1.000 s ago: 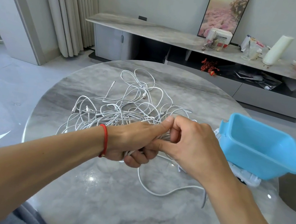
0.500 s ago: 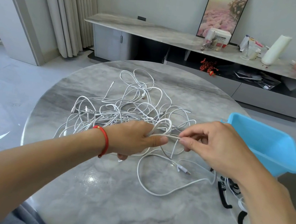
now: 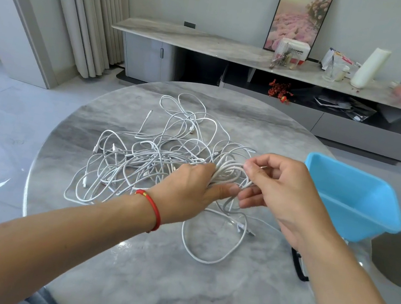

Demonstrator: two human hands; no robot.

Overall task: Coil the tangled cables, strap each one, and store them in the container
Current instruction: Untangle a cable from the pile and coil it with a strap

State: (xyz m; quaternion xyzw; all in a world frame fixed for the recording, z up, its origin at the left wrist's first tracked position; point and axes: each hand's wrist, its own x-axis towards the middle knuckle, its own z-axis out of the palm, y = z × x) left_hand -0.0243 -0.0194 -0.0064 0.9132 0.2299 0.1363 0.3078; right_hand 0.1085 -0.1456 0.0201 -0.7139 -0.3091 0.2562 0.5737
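Since a moment ago both hands have lifted a little, and more loops of white cable now sit bunched between them. Left hand has its fingers and thumb curled round a small coil of cable, with the thumb pressed on the near side of the bunch. Right hand pinches the same coil with its thumb and first finger from the other side, and its other fingers curl loosely under. The coil's loops run long from left to right, between the two hands, just above the table. One loose tail hangs down from the coil and lies in a big loop on the round grey table, nearer to the person. Behind the hands, the tangled pile of white cables is spread across the middle of the table, going every way. A blue container stands at the right edge of the table, open side up. Some black straps peek out beside the right wrist.
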